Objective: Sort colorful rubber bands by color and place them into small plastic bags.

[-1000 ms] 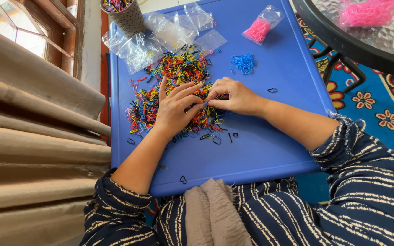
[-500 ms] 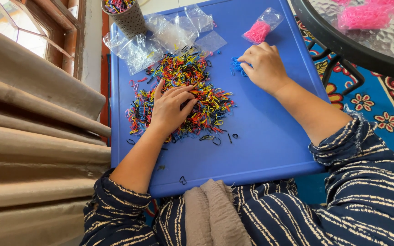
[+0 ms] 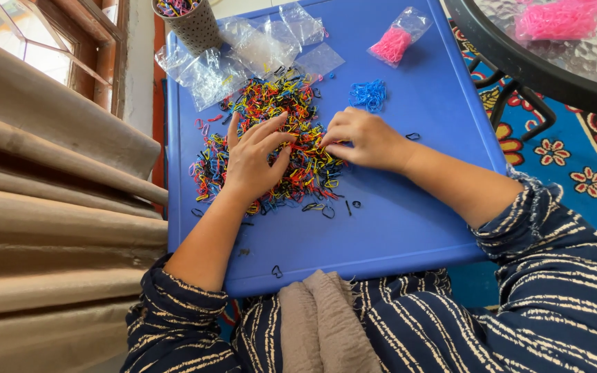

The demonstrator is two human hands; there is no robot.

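— Heap of small multicoloured rubber bands (image 3: 278, 145)?
— Mid blue plastic tray (image 3: 409, 228). Left hand (image 3: 253, 162) spread flat on it, grasping nothing; right hand (image 3: 364, 138) pinching bands at its edge.
— Beyond?
— Small blue band cluster (image 3: 368, 94), clear plastic bags (image 3: 257, 52)

A tray (image 3: 409, 235) lies across the person's lap. On its middle sits a heap of small rubber bands (image 3: 281, 138). The left hand (image 3: 253, 162) rests on this heap, and the right hand (image 3: 364, 138) touches its right edge. Just behind the right hand lies a small separate pile of bands (image 3: 369, 94). At the far edge are empty plastic bags (image 3: 243, 55), a filled bag (image 3: 396, 40) to their right, and a cup (image 3: 189, 22) at the far left corner. A glass table (image 3: 554, 62) stands right of the tray.
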